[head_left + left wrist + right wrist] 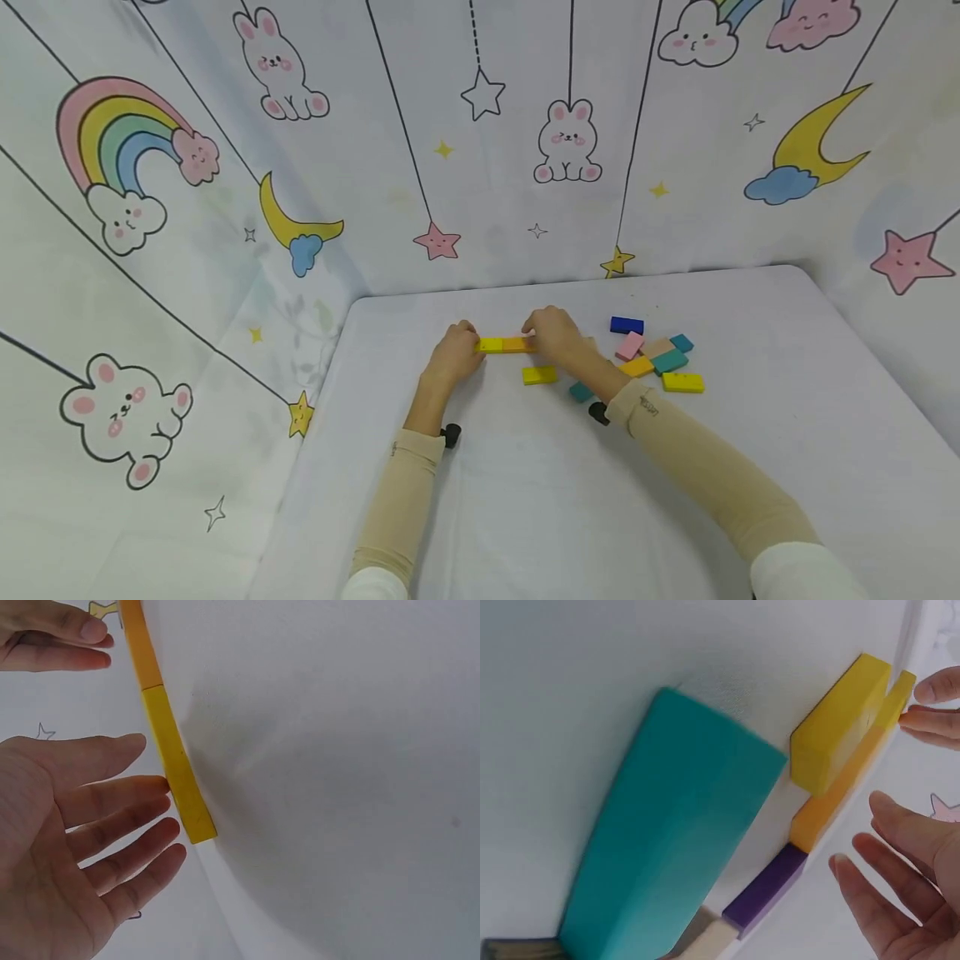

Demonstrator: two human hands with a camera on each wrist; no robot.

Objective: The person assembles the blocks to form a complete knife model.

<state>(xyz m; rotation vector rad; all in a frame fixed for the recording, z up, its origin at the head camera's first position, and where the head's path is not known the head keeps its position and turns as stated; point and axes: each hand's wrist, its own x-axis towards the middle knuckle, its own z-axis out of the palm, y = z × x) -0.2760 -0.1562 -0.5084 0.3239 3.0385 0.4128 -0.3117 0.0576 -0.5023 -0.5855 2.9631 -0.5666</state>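
Observation:
A yellow block (491, 345) and an orange block (515, 344) lie end to end in a straight row. My left hand (456, 353) is at the yellow end, its fingers loosely extended; in the left wrist view the fingertips (174, 826) come right up to the block's side. Near the orange block's other end is my right hand (557, 337), fingers slightly bent with nothing between them. The right wrist view shows a purple block (766, 889) continuing the row after the orange one, close to my right fingertips (844, 866); in the head view my right hand hides it.
Nearer than the row lie another yellow block (540, 376) and a teal block (581, 392), partly behind my right forearm. To the right are a dark blue block (627, 325), a pink block (630, 346), a yellow block (683, 382) and several others. A patterned cloth wall (495, 192) borders the table.

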